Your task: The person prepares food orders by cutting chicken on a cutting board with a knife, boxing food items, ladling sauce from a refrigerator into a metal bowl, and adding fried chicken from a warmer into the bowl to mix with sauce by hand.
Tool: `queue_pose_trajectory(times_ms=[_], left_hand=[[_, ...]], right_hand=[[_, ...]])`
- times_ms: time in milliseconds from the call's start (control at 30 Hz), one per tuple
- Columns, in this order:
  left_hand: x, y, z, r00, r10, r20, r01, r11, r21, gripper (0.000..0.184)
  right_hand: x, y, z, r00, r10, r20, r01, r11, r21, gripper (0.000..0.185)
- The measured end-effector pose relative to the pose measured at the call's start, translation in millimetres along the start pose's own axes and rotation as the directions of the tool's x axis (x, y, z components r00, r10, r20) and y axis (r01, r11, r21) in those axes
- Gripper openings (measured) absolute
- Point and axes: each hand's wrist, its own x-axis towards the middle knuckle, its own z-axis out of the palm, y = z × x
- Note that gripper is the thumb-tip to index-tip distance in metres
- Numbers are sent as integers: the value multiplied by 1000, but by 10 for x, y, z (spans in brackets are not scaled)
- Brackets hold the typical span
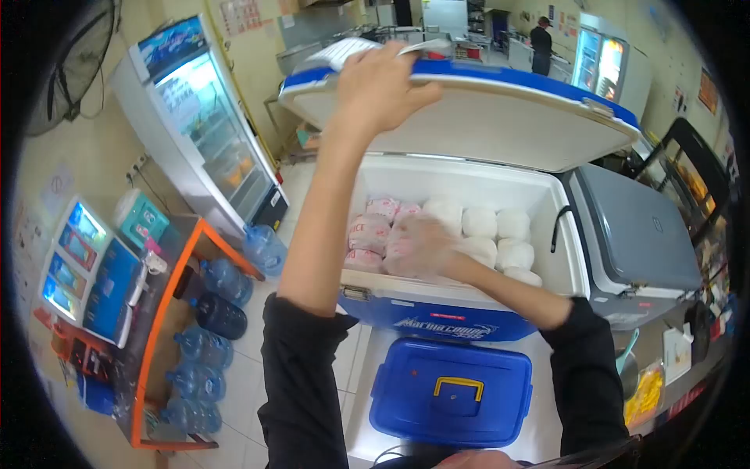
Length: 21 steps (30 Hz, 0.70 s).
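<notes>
My left hand (383,90) is raised, its fingers hooked over the top edge of the raised cooler lid (500,117). White sheets or wrappers (344,51) lie by those fingers on the lid's edge. Below is the cooler box (576,258), blue outside and white inside, holding several rounded bags. The bags at left (369,233) carry red print; those at right (480,223) are plain white. My right hand (426,248) reaches in over the middle bags, touching or just above them. It is smeared by motion, so its fingers do not show clearly.
A blue storage box (406,391) with a yellow handle sits in front of the cooler. A grey cooler (637,227) stands at right. Several water bottles (205,345) line the orange-edged shelf (144,367) at left, near a glass-door fridge (207,117). A person (541,43) stands far back.
</notes>
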Motion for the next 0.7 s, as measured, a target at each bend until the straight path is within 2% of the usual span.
queue_pose_trajectory(times_ms=[33,67,100,133,167,233,267,300,367,400,433,500,533,567,600,667,700], left_hand=[[-57,33,-63,998,-19,57,21,999,-33,51],[-233,87,-78,1000,14,-12,-14,999,-50,51],[-480,196,-108,995,41,-88,-48,996,-72,51],[-724,351,-187,1000,3,-23,-4,999,-41,53],[-1008,516,-207,999,-45,-3,45,999,24,57],[-1504,931,-304,977,-154,147,157,987,-10,66],[-1667,1245,-410,973,-161,163,166,986,-14,71],[-1689,1692,-504,956,-271,117,281,956,-81,73],[-1765,2564,-622,948,-304,93,307,801,-514,78],[-1618,3188,-689,945,-324,55,256,621,-741,79],[-1468,3850,-723,924,-382,34,192,382,-904,79],[-1271,4953,-778,965,-248,-86,-43,174,-984,80],[-1139,5452,-812,966,-201,-163,-154,58,-986,80],[-1010,5880,-841,961,-182,-209,-219,-39,-975,80],[-901,6280,-862,955,-186,-231,-254,-112,-961,79],[-741,7023,-892,940,-244,-238,-290,-206,-935,79],[-678,7309,-855,937,-274,-219,-287,-240,-928,78]], right_hand=[[-282,203,-222,968,-149,-204,172,979,105,67],[-753,257,-585,895,-201,-398,266,957,114,61],[-1277,324,-939,934,-114,-338,236,908,346,59],[-1798,471,-1151,977,23,-214,110,802,587,56],[-2328,643,-1272,980,181,-79,-65,674,736,56],[-3482,1398,-1119,901,377,216,-353,346,869,65],[-3901,1314,-1096,854,444,273,-372,153,916,63],[-4366,1403,-923,826,506,249,-352,117,929,63],[-5372,1572,-367,674,662,327,-74,-380,922,55],[-5783,1569,-250,650,671,356,-9,-462,887,51],[-6171,1611,-200,630,678,379,48,-521,852,47],[-6908,1655,-68,557,778,290,141,-433,890,41],[-7187,1685,-160,558,777,292,147,-438,887,40],[-7430,1726,-237,566,771,290,159,-448,880,39],[-7718,1846,-170,527,804,275,185,-424,886,39],[-8354,2182,-54,303,939,162,332,-263,906,38],[-8531,2249,-195,270,950,160,342,-250,906,38]])
